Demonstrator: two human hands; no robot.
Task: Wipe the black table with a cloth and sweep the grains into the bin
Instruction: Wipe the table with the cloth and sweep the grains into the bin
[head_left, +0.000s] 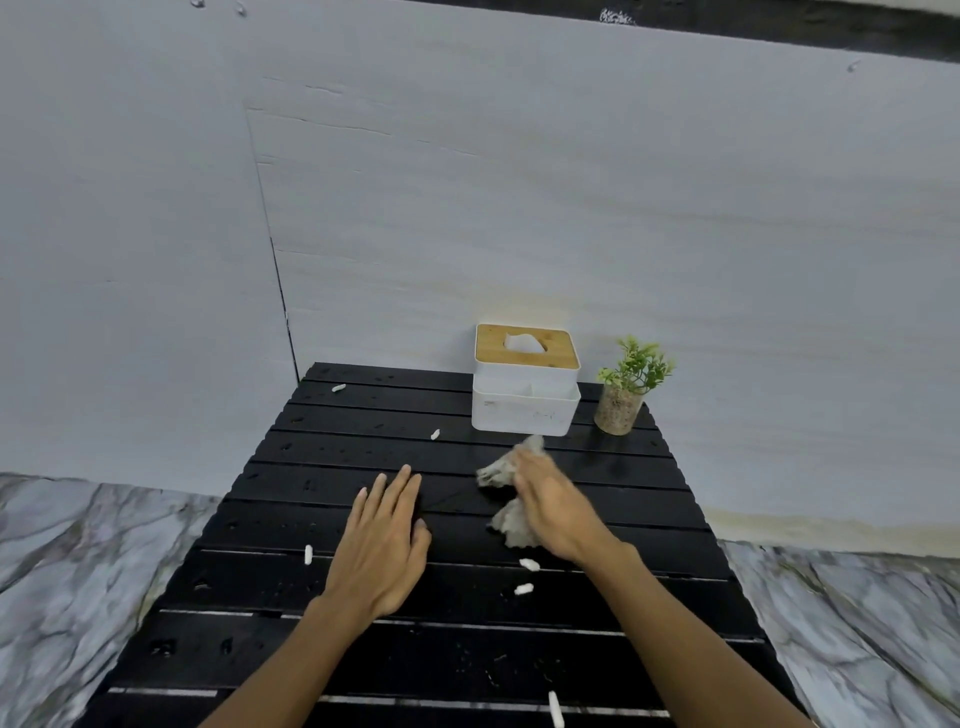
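- Right hand (553, 506) is pressing the grey cloth (511, 496) onto the black slatted surface (322, 457), grip flattened over it.
- Left hand (382, 540) is lying flat, grip released.
- White grains (529, 564) are lying scattered nearby.

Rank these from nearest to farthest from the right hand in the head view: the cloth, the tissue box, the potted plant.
1. cloth: under the right hand, pressed onto the black table.
2. tissue box: just beyond the hand, at the table's far edge.
3. potted plant: far right corner, right of the box.
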